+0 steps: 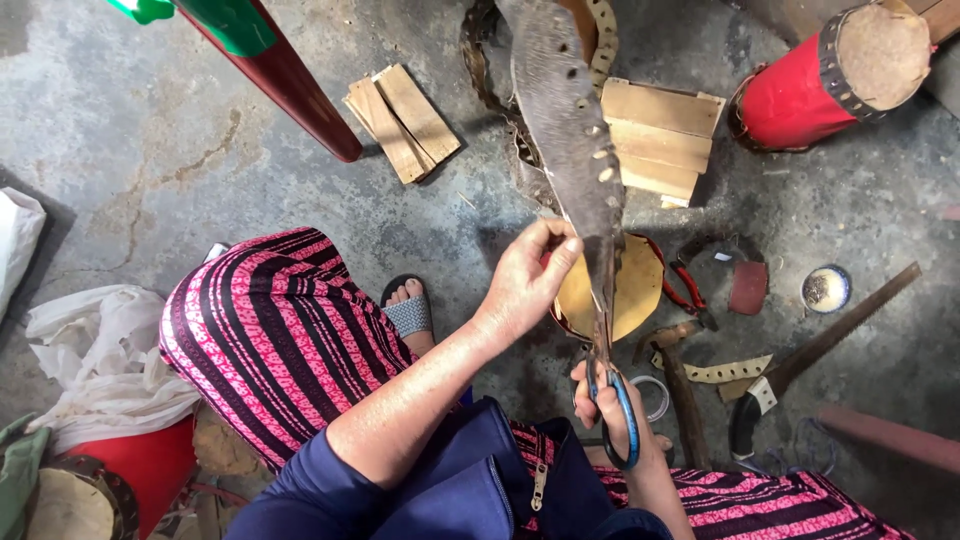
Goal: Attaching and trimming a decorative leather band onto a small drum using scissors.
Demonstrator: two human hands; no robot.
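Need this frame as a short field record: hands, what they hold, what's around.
left hand: pinches the edge of a grey hide strip with holes punched along it
right hand: fingers through the blue scissors, blades up on the strip's lower end
below strip: round tan disc
floor right: red pliers, hammer, hand saw, small tin
floor top: wood blocks, red drum

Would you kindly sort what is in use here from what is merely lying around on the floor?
In use: left hand pinching the punched hide strip; right hand working the blue-handled scissors.

Lying about: wooden slats, red drum, handsaw, red pliers, small tin.
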